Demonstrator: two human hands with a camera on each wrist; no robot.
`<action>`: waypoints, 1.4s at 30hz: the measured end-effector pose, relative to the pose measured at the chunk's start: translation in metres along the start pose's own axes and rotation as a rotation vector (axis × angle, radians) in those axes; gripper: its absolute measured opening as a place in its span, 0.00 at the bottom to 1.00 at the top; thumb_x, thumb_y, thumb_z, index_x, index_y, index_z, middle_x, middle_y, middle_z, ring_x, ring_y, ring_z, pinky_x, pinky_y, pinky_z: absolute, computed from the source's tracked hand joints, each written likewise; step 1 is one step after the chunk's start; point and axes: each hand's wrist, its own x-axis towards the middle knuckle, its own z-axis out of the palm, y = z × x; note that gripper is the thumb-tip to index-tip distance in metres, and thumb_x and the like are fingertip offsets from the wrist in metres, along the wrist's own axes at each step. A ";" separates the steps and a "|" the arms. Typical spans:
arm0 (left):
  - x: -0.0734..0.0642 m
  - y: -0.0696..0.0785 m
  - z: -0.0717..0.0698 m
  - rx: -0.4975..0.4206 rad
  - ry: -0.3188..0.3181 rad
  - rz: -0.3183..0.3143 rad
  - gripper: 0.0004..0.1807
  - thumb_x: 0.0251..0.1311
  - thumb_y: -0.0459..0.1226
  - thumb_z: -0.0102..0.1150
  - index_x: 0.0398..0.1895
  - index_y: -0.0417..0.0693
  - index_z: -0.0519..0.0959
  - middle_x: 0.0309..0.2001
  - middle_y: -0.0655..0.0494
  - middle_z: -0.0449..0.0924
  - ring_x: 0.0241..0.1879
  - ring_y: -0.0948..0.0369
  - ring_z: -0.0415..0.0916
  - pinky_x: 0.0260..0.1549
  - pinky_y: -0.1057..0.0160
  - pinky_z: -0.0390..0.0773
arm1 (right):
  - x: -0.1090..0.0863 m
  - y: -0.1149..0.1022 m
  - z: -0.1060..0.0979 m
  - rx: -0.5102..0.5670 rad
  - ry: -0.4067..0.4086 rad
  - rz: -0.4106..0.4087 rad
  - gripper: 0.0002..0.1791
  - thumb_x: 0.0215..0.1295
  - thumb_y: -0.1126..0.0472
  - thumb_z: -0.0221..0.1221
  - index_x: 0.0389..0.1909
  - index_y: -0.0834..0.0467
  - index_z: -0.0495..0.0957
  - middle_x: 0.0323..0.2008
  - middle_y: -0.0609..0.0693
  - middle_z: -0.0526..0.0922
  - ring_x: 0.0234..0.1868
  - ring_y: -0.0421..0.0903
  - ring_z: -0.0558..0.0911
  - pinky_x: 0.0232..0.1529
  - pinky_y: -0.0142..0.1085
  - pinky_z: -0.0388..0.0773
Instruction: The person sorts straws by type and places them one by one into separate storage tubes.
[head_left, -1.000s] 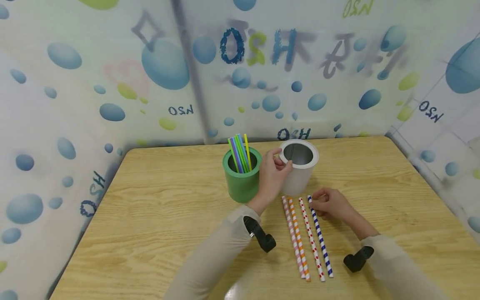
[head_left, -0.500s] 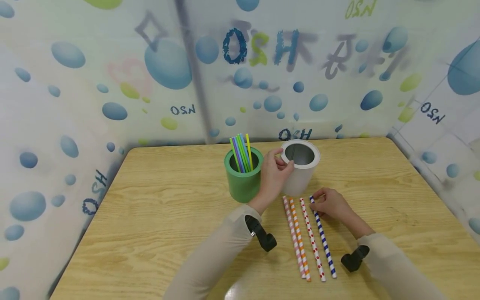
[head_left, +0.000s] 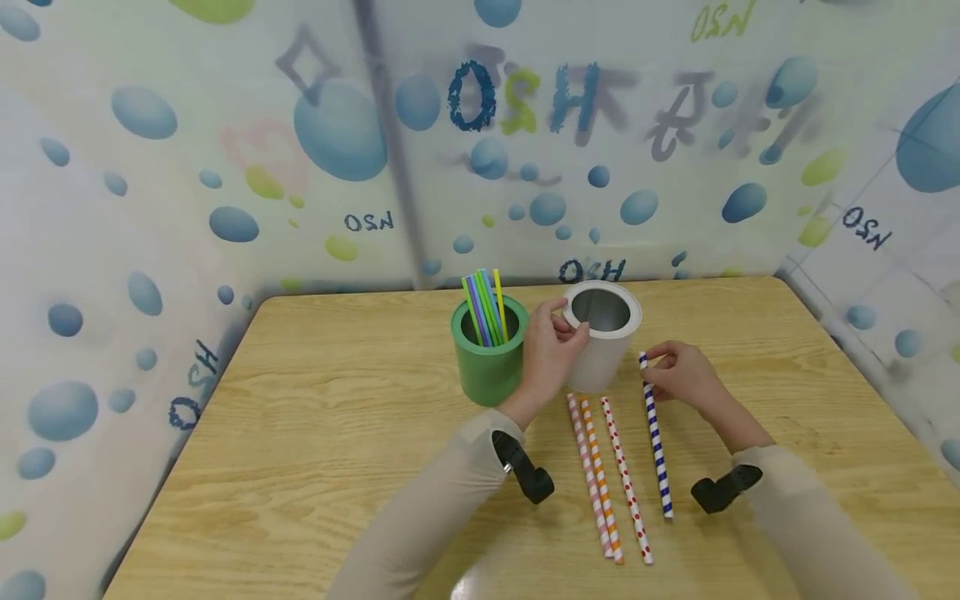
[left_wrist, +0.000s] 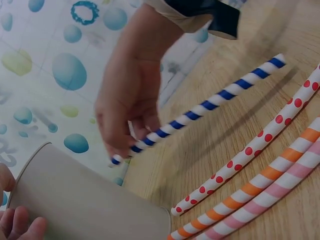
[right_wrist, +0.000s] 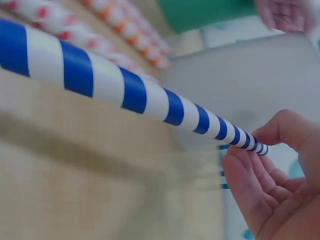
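Just left of the left hand, the green cup stands unchanged, its bundle of thin straws leaning inside. The left hand, as before, grips the white cup at its rim, while the pink-striped straw, orange-striped straw and red-dotted straw lie unmoved between the hands, toward the person. The right hand pinches the blue-striped straw near its far end, now raised off the table and shifted forward and rightward, away from the other three.
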 end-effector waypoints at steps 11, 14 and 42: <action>-0.001 -0.003 0.000 0.002 -0.005 -0.001 0.22 0.53 0.34 0.61 0.51 0.38 0.71 0.29 0.54 0.70 0.29 0.64 0.73 0.31 0.74 0.73 | 0.008 -0.059 -0.044 0.000 0.184 -0.138 0.24 0.62 0.62 0.56 0.54 0.71 0.63 0.32 0.57 0.76 0.23 0.39 0.79 0.28 0.33 0.81; -0.001 -0.002 0.000 0.002 -0.005 0.001 0.22 0.53 0.34 0.61 0.51 0.37 0.71 0.29 0.54 0.70 0.29 0.63 0.73 0.31 0.74 0.73 | 0.012 -0.075 -0.052 -0.007 0.227 -0.168 0.23 0.62 0.62 0.55 0.53 0.70 0.63 0.31 0.55 0.76 0.22 0.38 0.79 0.27 0.31 0.80; -0.001 0.000 0.000 -0.012 -0.003 -0.011 0.22 0.54 0.33 0.61 0.52 0.37 0.70 0.30 0.53 0.70 0.30 0.62 0.73 0.31 0.74 0.74 | 0.055 -0.186 -0.067 0.104 0.322 -0.227 0.19 0.59 0.61 0.58 0.50 0.59 0.66 0.29 0.49 0.74 0.21 0.39 0.80 0.26 0.26 0.78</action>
